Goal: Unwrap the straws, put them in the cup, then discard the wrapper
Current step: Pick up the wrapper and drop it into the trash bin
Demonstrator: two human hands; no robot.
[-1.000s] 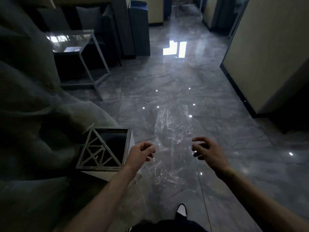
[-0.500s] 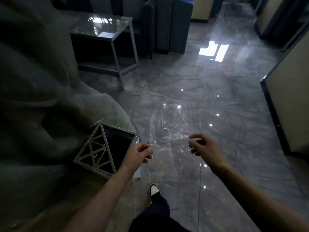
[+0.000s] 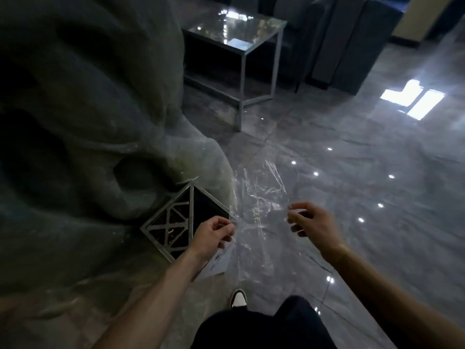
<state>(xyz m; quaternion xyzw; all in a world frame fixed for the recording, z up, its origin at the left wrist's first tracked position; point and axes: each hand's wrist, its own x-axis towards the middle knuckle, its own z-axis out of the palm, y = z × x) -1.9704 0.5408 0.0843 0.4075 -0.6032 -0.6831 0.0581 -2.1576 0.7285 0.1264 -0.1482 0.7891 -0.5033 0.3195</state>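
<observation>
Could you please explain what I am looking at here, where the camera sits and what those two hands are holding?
There is no machine here: a person wears one wide-angle camera on the head, looking forward and down, so you see their own bare arms from above. The left hand and the right hand each pinch an edge of a clear plastic wrapper, holding it spread out between them above a glossy tiled floor. Just left of the left hand stands a square bin with a metal lattice top, set against a large grey rock-like form. Farther back is a glass-topped side table. At the bottom edge you can see the person's dark trouser leg and one shoe. No straws or cup are in view.
</observation>
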